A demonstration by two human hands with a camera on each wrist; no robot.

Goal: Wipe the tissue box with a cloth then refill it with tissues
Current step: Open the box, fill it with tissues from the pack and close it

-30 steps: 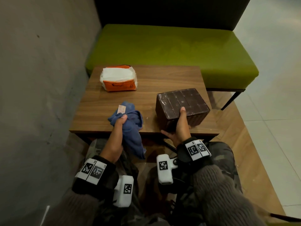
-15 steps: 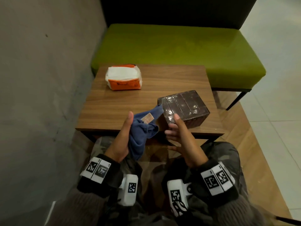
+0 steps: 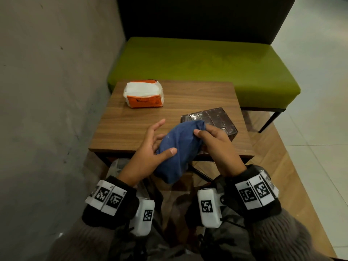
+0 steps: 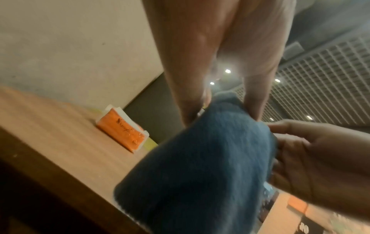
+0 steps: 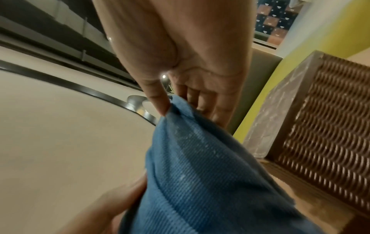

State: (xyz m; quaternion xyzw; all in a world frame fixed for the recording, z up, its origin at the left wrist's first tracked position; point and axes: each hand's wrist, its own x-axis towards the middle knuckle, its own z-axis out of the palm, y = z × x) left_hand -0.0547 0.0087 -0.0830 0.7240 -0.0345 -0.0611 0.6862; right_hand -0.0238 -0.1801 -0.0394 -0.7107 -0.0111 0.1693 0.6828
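Both hands hold a blue cloth (image 3: 178, 147) bunched above the table's near edge, in front of the tissue box. My left hand (image 3: 158, 140) cradles its left side, with the thumb pressed on top and the fingers behind. The cloth's upper end is pinched between thumb and fingers of my right hand (image 3: 203, 131). Partly hidden behind cloth and right hand, the dark brown tissue box (image 3: 216, 117) stands on the wooden table (image 3: 188, 98); its woven side (image 5: 320, 118) shows in the right wrist view. At the table's far left lies an orange pack of white tissues (image 3: 144, 95).
A green bench (image 3: 197, 61) with a dark backrest runs behind the table. A grey wall (image 3: 56, 91) closes the left side. Tiled floor (image 3: 320, 157) and wood flooring lie to the right. My knees sit under the table's near edge.
My right hand has left the tissue box and taken hold of the cloth. The left hand has lifted the cloth off the table and to the right, in front of the box.
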